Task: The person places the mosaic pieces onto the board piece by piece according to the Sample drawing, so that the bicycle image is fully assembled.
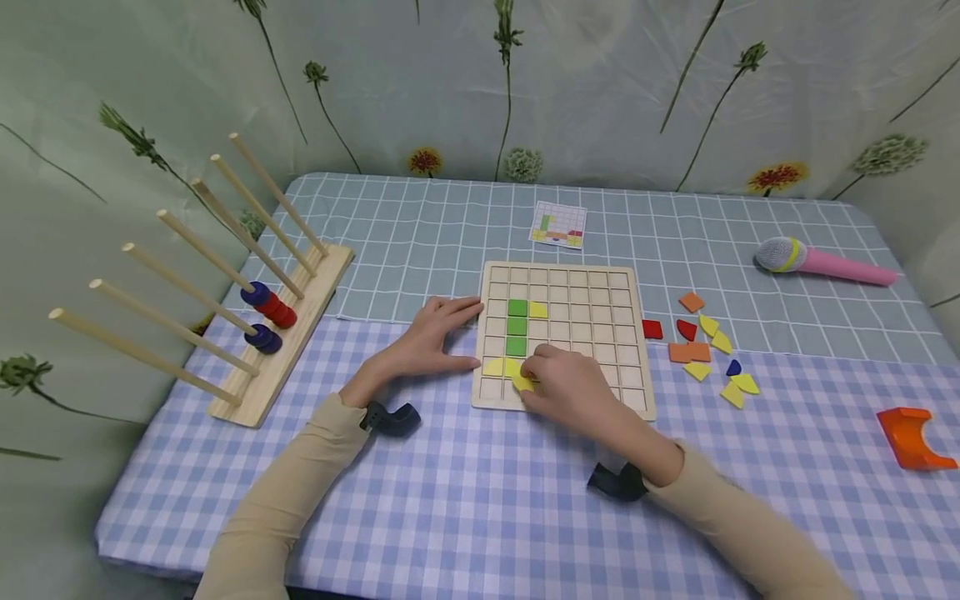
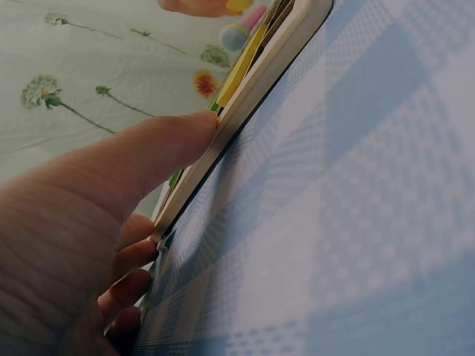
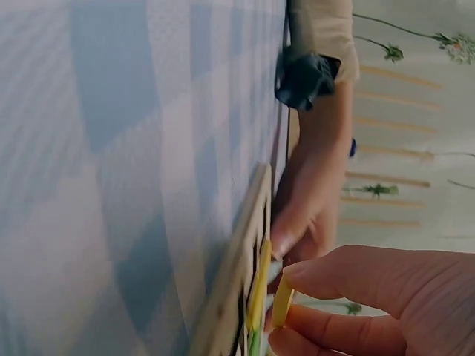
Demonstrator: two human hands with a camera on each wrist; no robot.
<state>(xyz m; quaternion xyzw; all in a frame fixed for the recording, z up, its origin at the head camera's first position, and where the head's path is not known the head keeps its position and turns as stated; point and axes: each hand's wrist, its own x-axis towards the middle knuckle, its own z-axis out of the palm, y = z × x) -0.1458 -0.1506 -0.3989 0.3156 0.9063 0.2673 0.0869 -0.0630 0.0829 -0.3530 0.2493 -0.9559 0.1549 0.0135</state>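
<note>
A wooden grid board (image 1: 624, 335) lies on the checked cloth. My left hand (image 1: 433, 340) rests against its left edge, fingers fairly straight; in the left wrist view the thumb (image 2: 174, 141) touches the board's side. My right hand (image 1: 573, 387) pinches a yellow piece (image 3: 282, 302) between thumb and fingers, just over the board's lower left. Beside it, yellow pieces (image 1: 493, 367) lie in the grid's cells. Above them stands a column of green squares (image 1: 517, 325), with a yellow square (image 1: 537, 310) to its right. The right fingers partly hide the held piece.
Loose red, orange, yellow and blue pieces (image 1: 699, 352) lie right of the board. Behind it is a printed pattern card (image 1: 558, 225). A wooden peg stand (image 1: 258, 392) with rings is at left; a pink toy microphone (image 1: 832, 262) and an orange curved block (image 1: 911, 437) are at right.
</note>
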